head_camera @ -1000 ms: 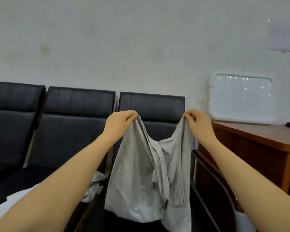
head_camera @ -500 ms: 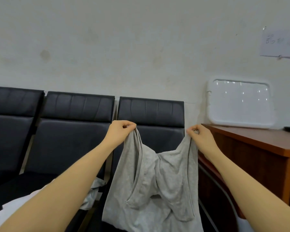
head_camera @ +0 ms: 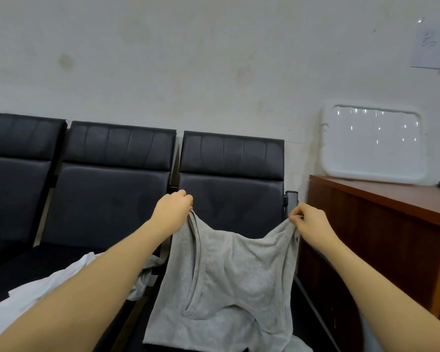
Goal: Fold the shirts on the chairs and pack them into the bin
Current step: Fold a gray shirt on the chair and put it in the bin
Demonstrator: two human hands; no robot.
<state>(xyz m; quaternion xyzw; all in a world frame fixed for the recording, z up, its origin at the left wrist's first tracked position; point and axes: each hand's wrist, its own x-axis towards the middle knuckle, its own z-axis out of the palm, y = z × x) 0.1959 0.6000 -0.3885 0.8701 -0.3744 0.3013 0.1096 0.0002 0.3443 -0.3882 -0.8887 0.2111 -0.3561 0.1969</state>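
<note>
A grey shirt point(head_camera: 229, 283) hangs in front of the rightmost black chair point(head_camera: 230, 179). My left hand point(head_camera: 174, 209) grips its upper left corner and my right hand point(head_camera: 309, 226) pinches its upper right corner. The cloth sags between them and its lower part lies on the seat. A white shirt point(head_camera: 33, 301) lies on the middle chair's seat under my left forearm. The bin is not visible.
Three black padded chairs stand in a row against a pale wall, the middle chair point(head_camera: 112, 179) to the left. A brown wooden cabinet point(head_camera: 381, 224) stands at the right with a white tray-like lid point(head_camera: 372, 144) leaning on the wall.
Both hands have come down and moved farther apart, spreading the grey shirt wider. Its bottom now lies more on the seat.
</note>
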